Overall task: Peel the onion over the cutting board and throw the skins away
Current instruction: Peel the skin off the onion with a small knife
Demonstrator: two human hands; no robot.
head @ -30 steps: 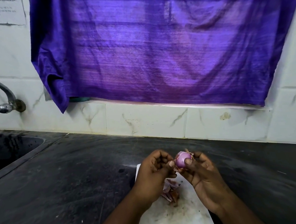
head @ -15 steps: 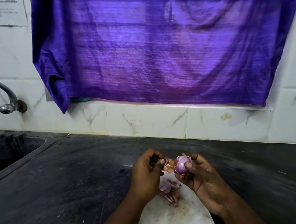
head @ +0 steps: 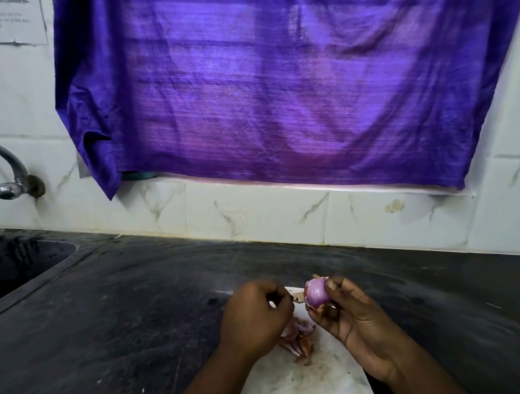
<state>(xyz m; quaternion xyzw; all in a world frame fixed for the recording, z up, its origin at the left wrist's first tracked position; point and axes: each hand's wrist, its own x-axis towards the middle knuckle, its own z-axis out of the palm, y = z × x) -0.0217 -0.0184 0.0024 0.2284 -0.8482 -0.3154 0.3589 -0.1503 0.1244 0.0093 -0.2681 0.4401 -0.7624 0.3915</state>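
A small purple onion [head: 316, 292] is held above the white cutting board [head: 299, 381] by my right hand [head: 350, 319], thumb and fingertips curled around it. Papery skin still hangs at its lower edge. My left hand [head: 255, 317] is just left of the onion, fingers curled, pinching a torn strip of skin [head: 297, 297] a little apart from the onion. A pile of pink and brown skins [head: 299, 337] lies on the board under the hands, partly hidden by my left hand.
The board lies on a dark stone counter [head: 122, 314]. A steel sink [head: 17, 266] with a tap [head: 8, 186] is at the far left. A tiled wall and a purple cloth [head: 290, 80] rise behind the counter.
My left hand has pulled away leftward from the onion, tearing a piece of skin off with it. My right hand has kept the onion in about the same place.
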